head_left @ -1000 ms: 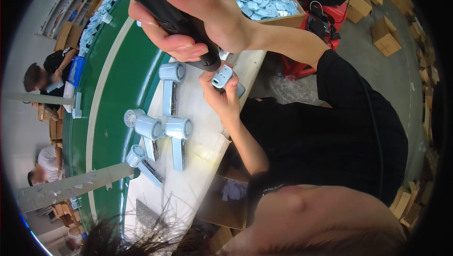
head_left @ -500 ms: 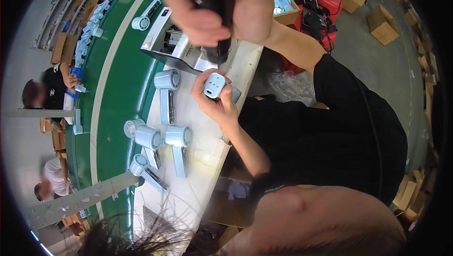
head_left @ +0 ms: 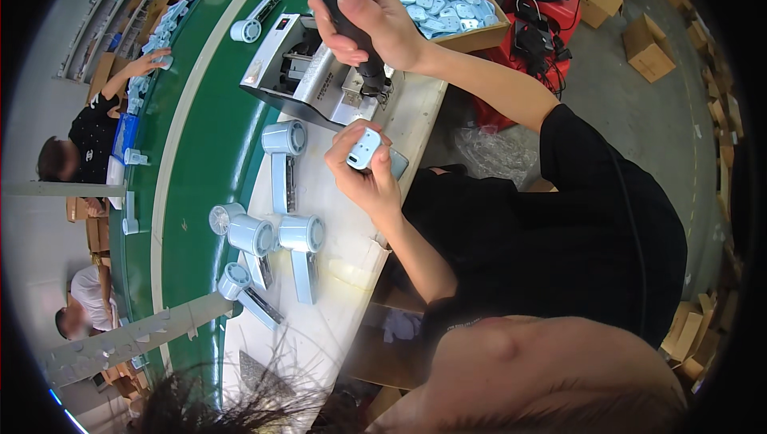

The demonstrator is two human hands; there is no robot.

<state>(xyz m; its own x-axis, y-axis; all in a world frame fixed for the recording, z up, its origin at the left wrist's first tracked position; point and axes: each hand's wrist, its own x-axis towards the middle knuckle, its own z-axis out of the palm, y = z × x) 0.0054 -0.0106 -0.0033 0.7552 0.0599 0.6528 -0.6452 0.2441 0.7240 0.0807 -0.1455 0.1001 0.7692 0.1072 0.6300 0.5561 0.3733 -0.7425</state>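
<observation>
My right hand is wrapped round a black electric screwdriver. Its tip points down at the front of a silver and black screw feeder, and I cannot tell whether it touches. Closer to me, my left hand grips a light blue handheld fan with an end face turned up, showing small holes and an oval slot. Fingers hide most of its body. Beside that hand, another light blue handheld fan lies on the white bench; more fans lie farther along it.
A cardboard box of light blue plates stands beyond my right hand. Past the bench runs a green conveyor belt with one fan near the feeder. A metal post crosses at lower left. Co-workers sit across the belt.
My right hand has brought the screwdriver away from close to the camera to the feeder, uncovering the box of plates. My left hand stays nearly in place. A co-worker's arm now reaches along the belt.
</observation>
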